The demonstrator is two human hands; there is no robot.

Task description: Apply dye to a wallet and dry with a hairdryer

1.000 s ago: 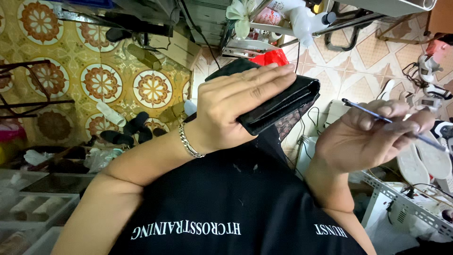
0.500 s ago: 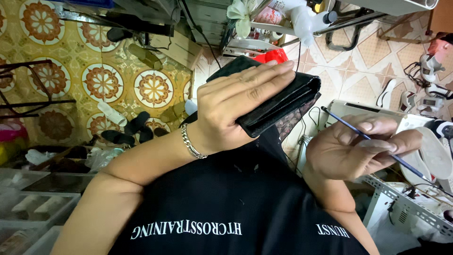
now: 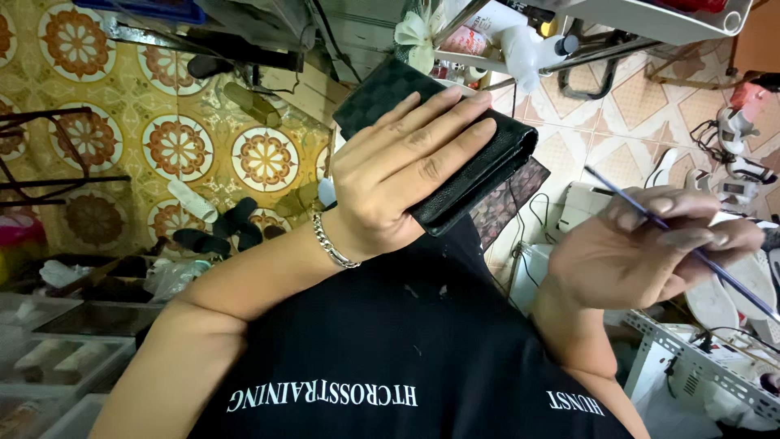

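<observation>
While the left hand (image 3: 398,179) clasps a half-hidden black wallet (image 3: 455,154), the right grip (image 3: 650,244) pinches a thin brush (image 3: 691,252)

The person wears a black short-sleeved cotton T-shirt (image 3: 406,341) with small white printed lettering across the chest and a few pale specks on the cloth. Both forearms are bare. A silver metal chain-link bracelet (image 3: 333,242) circles the wrist of the left hand (image 3: 402,175).
</observation>
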